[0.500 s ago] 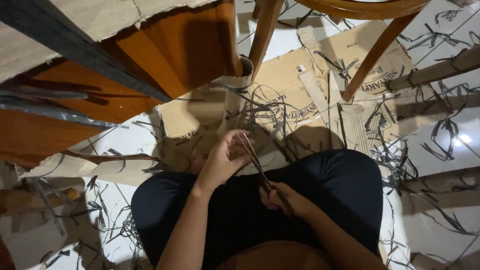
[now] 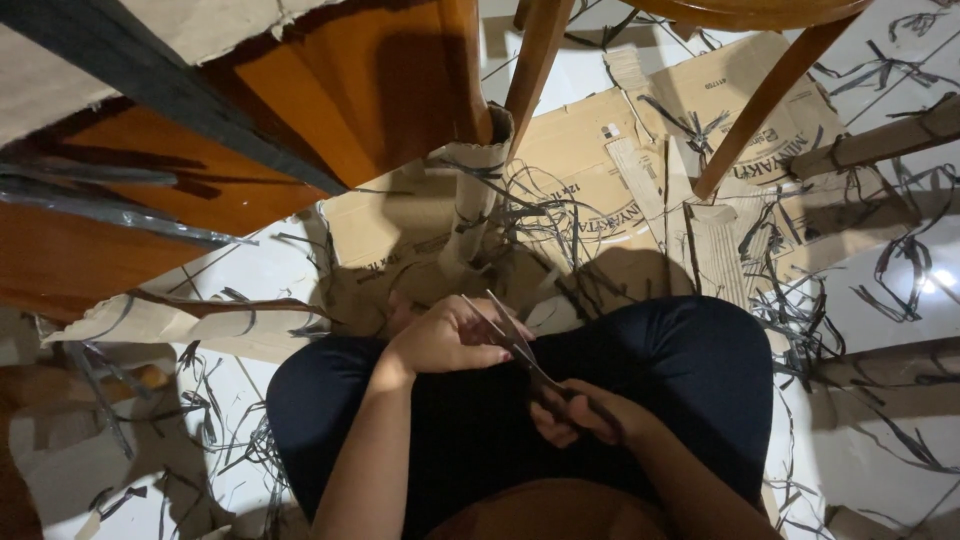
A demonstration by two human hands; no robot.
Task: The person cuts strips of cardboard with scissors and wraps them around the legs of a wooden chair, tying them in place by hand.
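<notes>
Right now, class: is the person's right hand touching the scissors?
Touching. The head view shows the right hand wrapped around the handles of the scissors, fingers closed on them with no gap, blades pointing up toward the left hand.

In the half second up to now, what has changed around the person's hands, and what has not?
Very little. The left hand has curled slightly tighter at the tips of the scissors, which the right hand still grips by the handles, blades open as before. The cardboard sheets, black strips and chair legs have not moved.
</notes>
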